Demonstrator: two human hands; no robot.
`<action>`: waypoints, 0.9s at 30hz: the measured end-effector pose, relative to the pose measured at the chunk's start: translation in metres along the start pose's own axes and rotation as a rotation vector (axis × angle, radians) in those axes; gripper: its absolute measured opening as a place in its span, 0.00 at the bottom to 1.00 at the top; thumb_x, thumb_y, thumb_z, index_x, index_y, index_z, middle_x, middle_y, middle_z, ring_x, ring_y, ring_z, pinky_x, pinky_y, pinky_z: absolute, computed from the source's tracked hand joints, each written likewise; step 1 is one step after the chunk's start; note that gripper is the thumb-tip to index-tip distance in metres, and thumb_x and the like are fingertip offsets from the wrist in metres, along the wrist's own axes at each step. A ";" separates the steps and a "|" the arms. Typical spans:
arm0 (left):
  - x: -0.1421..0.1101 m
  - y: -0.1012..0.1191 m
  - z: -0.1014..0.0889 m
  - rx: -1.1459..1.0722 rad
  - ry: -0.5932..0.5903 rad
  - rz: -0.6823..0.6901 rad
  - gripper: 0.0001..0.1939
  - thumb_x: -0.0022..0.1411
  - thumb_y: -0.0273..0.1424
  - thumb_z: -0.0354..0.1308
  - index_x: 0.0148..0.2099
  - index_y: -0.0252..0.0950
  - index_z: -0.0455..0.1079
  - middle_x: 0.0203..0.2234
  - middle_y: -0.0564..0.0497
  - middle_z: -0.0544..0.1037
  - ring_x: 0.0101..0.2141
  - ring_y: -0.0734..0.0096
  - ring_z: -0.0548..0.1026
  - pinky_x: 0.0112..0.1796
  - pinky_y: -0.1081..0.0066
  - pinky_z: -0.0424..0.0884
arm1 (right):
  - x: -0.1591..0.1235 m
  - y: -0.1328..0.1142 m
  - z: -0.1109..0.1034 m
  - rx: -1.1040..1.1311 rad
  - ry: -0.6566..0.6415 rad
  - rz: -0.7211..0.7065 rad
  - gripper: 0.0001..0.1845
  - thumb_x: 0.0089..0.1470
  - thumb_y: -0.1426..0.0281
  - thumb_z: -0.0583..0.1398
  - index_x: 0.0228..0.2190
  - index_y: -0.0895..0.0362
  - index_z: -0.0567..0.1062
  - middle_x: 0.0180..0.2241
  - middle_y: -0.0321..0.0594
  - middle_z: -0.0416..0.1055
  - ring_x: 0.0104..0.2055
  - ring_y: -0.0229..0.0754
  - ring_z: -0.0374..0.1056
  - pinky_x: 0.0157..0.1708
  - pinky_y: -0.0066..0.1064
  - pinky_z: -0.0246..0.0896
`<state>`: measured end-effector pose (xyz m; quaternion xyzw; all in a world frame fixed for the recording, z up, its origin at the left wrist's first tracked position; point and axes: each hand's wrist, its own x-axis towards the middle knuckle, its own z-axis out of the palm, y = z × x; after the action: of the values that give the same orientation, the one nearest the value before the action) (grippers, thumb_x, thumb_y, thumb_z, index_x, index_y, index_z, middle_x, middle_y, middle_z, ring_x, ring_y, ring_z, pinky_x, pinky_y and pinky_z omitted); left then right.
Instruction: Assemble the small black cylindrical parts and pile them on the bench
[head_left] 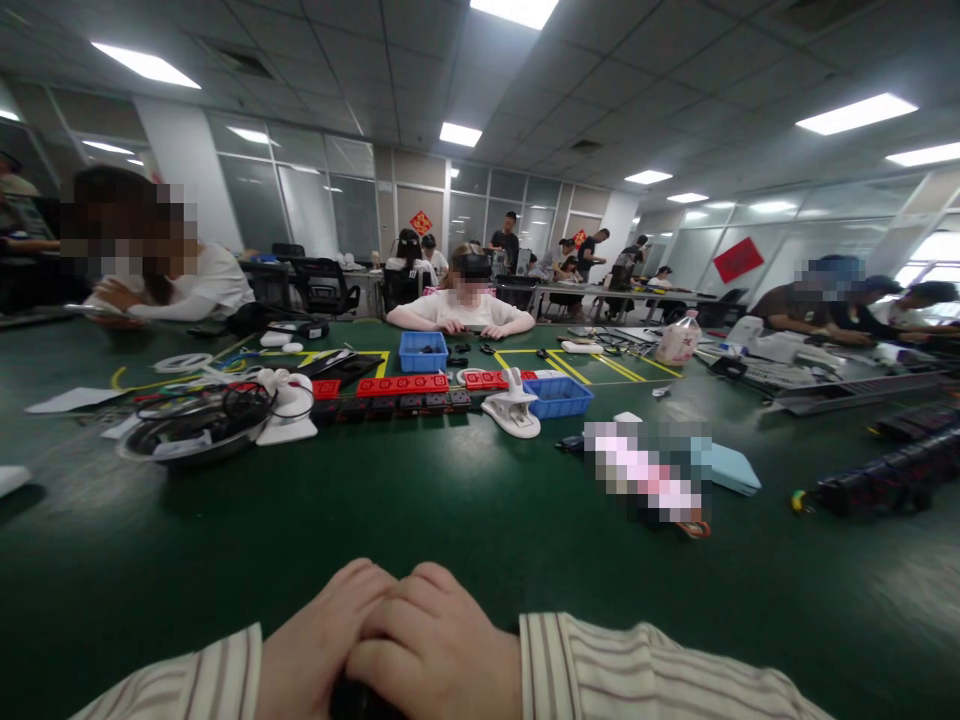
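Note:
My left hand (311, 635) and my right hand (439, 640) lie together at the near edge of the green table, both in striped sleeves. My right hand overlaps the left, its fingers bent and closed. The left hand's fingers are curled too, partly covered by the right. Under and between the hands a black object (364, 700) shows at the bottom edge of the view. Most of it is hidden, so its kind cannot be told.
On the green table (300, 535) stand a metal bowl of cables (169, 455), white clip bases (514, 405), red socket parts (403, 385), blue bins (422, 352) and a light-blue box (731, 468). Black bundles (885, 475) lie right. A person (465, 300) sits opposite; others sit at both sides.

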<state>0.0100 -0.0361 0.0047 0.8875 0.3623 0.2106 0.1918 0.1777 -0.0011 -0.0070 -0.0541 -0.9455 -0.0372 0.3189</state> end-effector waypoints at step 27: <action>0.001 0.002 0.002 0.041 0.017 -0.042 0.26 0.43 0.47 0.64 0.43 0.40 0.66 0.37 0.50 0.70 0.38 0.60 0.67 0.42 0.60 0.64 | 0.002 0.000 -0.004 0.081 0.025 0.014 0.21 0.54 0.55 0.51 0.41 0.57 0.65 0.40 0.38 0.70 0.42 0.40 0.61 0.41 0.35 0.52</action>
<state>0.0128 -0.0373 0.0044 0.8815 0.3869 0.2067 0.1749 0.1779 -0.0017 -0.0026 -0.0472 -0.9418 0.0028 0.3327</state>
